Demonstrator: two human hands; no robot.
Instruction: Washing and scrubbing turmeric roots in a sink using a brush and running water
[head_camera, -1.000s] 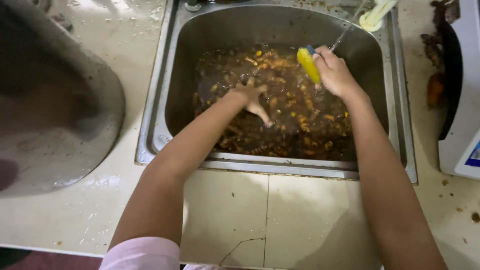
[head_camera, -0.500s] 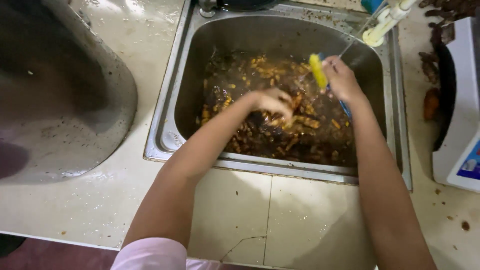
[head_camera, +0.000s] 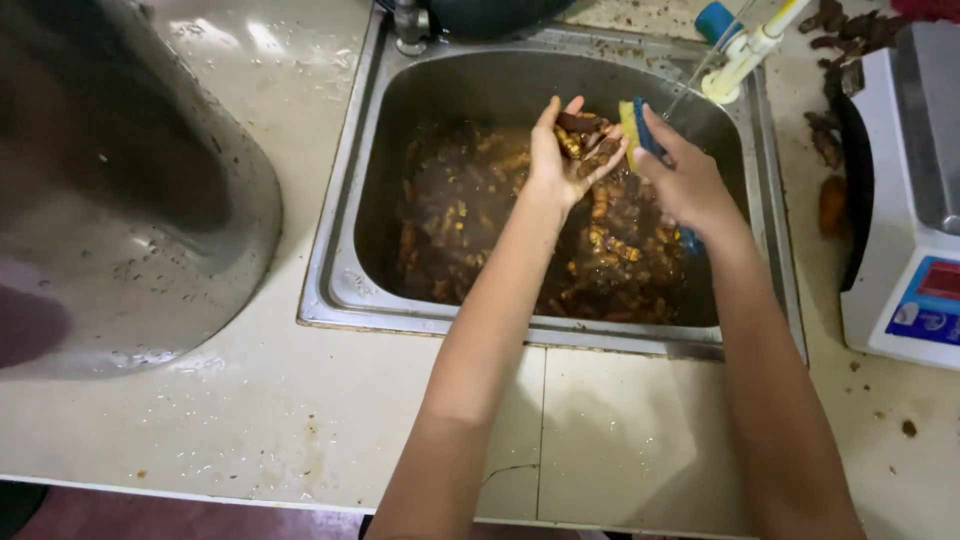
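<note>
Left hand (head_camera: 560, 160): raised palm-up over the sink (head_camera: 340, 290), fingers cupped around a clump of brown scraps (head_camera: 585, 135). Right hand (head_camera: 690, 185): just beside it, closed on a yellow-and-blue sponge (head_camera: 637, 130) standing roughly upright and touching the clump. Below both: murky water holding further scraps; both forearms reach forward from the counter edge.

Both hands raised over sink (head_camera: 345, 200), left hand (head_camera: 560, 150) and right hand (head_camera: 685, 180) nearly touching. Sink floor packed with brown scraps (head_camera: 470, 230). Tap (head_camera: 745, 50) crowds back right corner. Scale (head_camera: 910, 210) blocks right counter, big metal bowl (head_camera: 120, 190) blocks left. Front counter (head_camera: 300, 420) open.
</note>
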